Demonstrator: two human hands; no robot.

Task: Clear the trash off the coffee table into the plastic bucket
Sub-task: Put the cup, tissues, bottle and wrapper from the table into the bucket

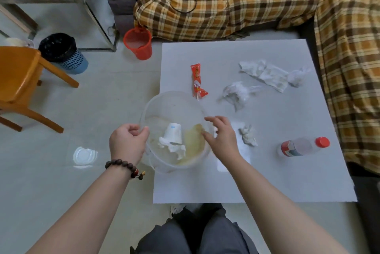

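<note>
while the plastic bucket point(174, 97) was held at its rim by the left hand point(127, 140), the right hand point(221, 136) hovered spread and empty, nearest the crumpled tissue point(248, 135) just to its right.

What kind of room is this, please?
Most likely a home living room: a sofa under a plaid cover, a low white coffee table before it, and waste bins on the tiled floor.

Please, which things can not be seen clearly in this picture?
- Head view: bottle label, too small to read.
- Bucket base, hidden by left hand and cup.
- Yellowish patch inside: blurred, unidentifiable.
- Right hand: palm hidden.
</note>
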